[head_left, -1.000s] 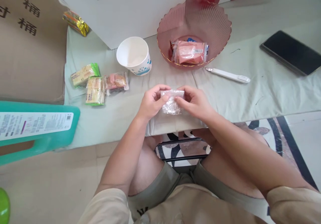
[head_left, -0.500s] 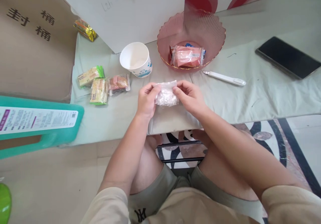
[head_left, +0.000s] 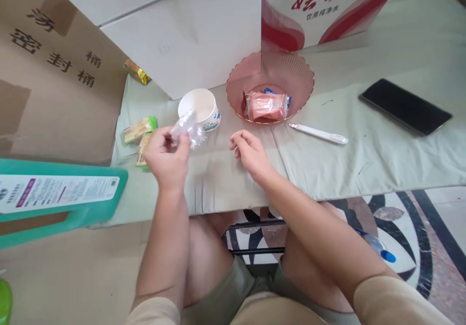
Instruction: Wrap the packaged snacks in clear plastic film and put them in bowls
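Clear plastic, crinkled, catching light: a wrapper (head_left: 188,130) is pinched between thumb and fingers of the left hand (head_left: 168,154). It is held at the near left side of the paper cup (head_left: 211,115), and part of the rim is covered by it from above. Whether the cup is touched cannot be told. No firm long axis can be read in the crumpled film; its loose edge is splayed rightward, across the cup's near side.

Hands are set apart. The right hand (head_left: 250,152) is placed to the near right of the cup, fingers loosely bent, nothing seen between them.

Judged as the relation that counts: wrapper to cup. The cup's mouth is turned up and lies just beyond the wrapper, away from the body; by the left hand the wrapper is already controlled, while the right is separated from it by a gap.

Left of the cup, snack packets (head_left: 136,131) are partly hidden by the left hand. Right of the cup, a pink bowl (head_left: 300,84) is seen, then a white knife (head_left: 319,134), laid roughly crosswise.
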`<state>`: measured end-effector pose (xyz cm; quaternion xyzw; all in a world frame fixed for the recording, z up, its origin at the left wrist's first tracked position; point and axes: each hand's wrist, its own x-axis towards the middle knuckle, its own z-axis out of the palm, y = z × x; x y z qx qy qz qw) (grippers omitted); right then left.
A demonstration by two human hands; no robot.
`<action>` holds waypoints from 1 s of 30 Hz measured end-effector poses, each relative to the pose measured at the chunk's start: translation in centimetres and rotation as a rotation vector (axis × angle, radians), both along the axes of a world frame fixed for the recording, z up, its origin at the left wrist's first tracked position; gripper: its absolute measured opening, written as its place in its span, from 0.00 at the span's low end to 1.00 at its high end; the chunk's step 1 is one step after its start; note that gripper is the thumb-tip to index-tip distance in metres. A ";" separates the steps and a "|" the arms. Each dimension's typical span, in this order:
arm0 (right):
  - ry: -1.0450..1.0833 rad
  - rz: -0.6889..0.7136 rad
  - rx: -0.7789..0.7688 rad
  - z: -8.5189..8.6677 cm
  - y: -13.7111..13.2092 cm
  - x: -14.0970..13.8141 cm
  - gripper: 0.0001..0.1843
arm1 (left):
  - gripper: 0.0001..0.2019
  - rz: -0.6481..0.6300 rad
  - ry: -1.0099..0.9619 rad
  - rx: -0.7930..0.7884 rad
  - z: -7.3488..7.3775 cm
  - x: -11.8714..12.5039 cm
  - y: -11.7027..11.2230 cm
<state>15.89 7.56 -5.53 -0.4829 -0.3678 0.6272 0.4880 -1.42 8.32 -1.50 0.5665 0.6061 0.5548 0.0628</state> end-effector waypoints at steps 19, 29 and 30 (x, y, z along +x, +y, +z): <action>-0.117 0.157 0.035 0.0 -1.1 -0.1 0.05 | 0.15 -0.492 0.373 -1.188 2.5 2.4 16.8; -0.193 0.152 0.076 -0.1 -1.7 1.0 0.08 | 0.13 -0.172 0.532 -0.720 5.0 -5.9 7.2; -0.201 0.150 0.083 -0.2 -1.8 1.2 0.08 | 0.21 -0.212 0.524 -0.762 3.8 -7.3 7.1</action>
